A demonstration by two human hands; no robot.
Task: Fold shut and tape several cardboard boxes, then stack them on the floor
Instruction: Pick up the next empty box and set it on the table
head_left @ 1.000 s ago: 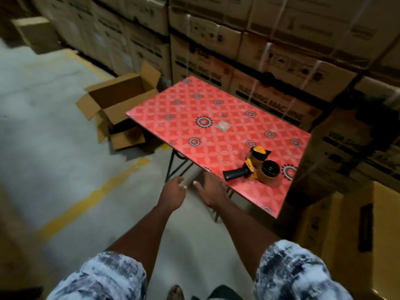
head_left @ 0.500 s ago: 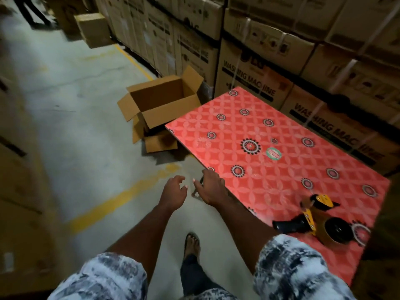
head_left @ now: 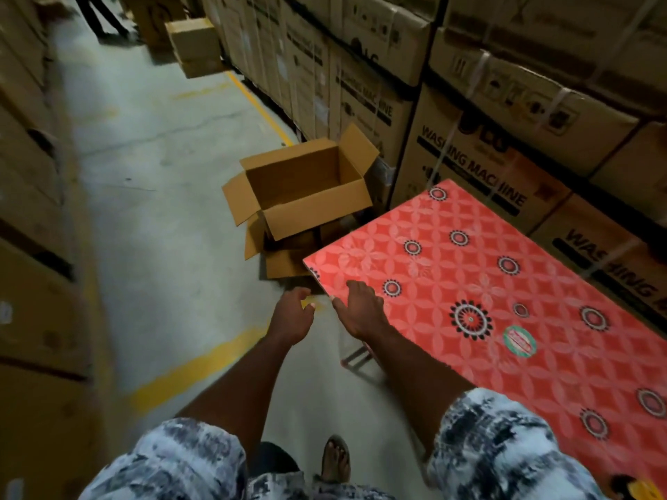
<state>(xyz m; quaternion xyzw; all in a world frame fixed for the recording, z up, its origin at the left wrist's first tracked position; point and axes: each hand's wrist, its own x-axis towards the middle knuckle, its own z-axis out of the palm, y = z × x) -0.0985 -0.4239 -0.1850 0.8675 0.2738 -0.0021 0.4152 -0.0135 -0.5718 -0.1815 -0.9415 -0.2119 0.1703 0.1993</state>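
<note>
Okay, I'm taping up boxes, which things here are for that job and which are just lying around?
For the job: open cardboard box on the floor; red patterned table; probably a tape dispenser, only its yellow edge showing.
Just lying about: stacked washing machine cartons; closed boxes down the aisle; yellow floor line.

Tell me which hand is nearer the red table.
Right. The right hand is over the table's near edge by its corner; the left hand hangs over the floor, just clear of that corner.
</note>
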